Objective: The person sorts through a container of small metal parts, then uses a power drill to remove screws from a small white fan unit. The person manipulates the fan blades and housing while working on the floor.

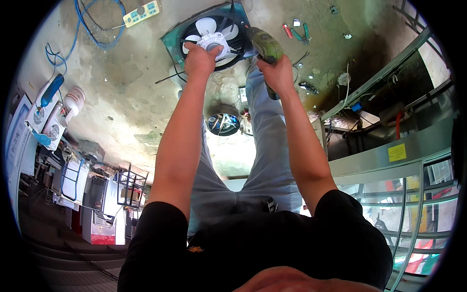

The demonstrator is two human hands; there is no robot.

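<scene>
A fan with a dark green square frame [170, 41], a black round shroud and white blades [206, 25] lies on the floor at the top centre. My left hand [199, 60] grips the white motor [212, 43] at its middle, thumb on the right side and fingers on the left. In my right hand [278, 75] is a green and black cordless drill [266, 45], fingers wrapped round its handle. The drill's nose points up and left, by the right edge of the fan frame. Whether its tip touches the frame is too small to tell.
Red-handled and green-handled tools [305, 33] lie right of the drill. A round black tray [224, 124] of small parts sits between my legs. Upper left are a power strip [141, 13] and blue cable [78, 29]. A metal frame [379, 70] stands at the right.
</scene>
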